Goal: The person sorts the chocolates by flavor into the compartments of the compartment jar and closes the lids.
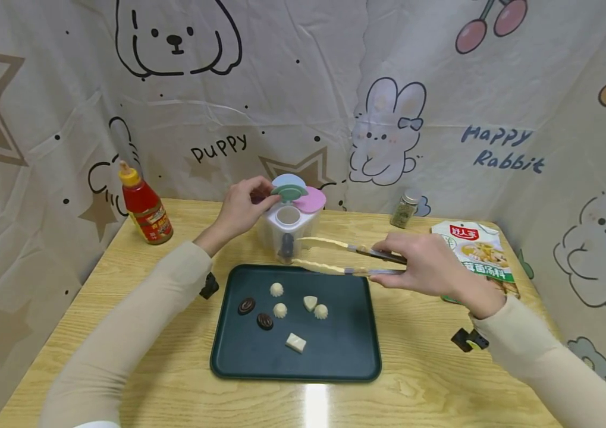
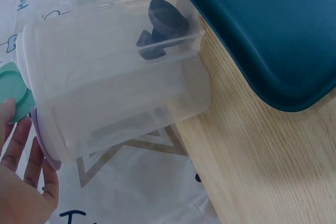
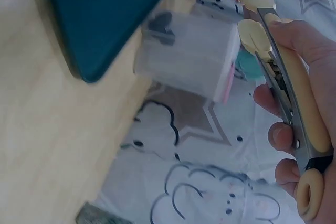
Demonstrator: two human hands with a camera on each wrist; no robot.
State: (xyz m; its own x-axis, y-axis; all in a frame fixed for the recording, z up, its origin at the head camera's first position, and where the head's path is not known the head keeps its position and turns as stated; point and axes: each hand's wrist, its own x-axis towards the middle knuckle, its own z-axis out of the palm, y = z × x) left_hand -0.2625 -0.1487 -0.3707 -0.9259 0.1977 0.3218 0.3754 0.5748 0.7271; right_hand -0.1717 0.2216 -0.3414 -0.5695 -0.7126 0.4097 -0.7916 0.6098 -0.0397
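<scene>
A clear plastic canister with pastel flip lids stands behind the tray. My left hand pinches its green lid, which is raised from a round opening. Dark chocolate pieces lie at the bottom of one compartment. Cream-coloured tongs are gripped in my right hand, their tips spread apart near the canister's lower front with nothing visible between them. On the dark green tray lie several white pieces and two dark oval chocolates.
A red sauce bottle with a yellow cap stands at the back left. Toward the back right are a small spice jar and a food packet. A printed cloth hangs behind the wooden table.
</scene>
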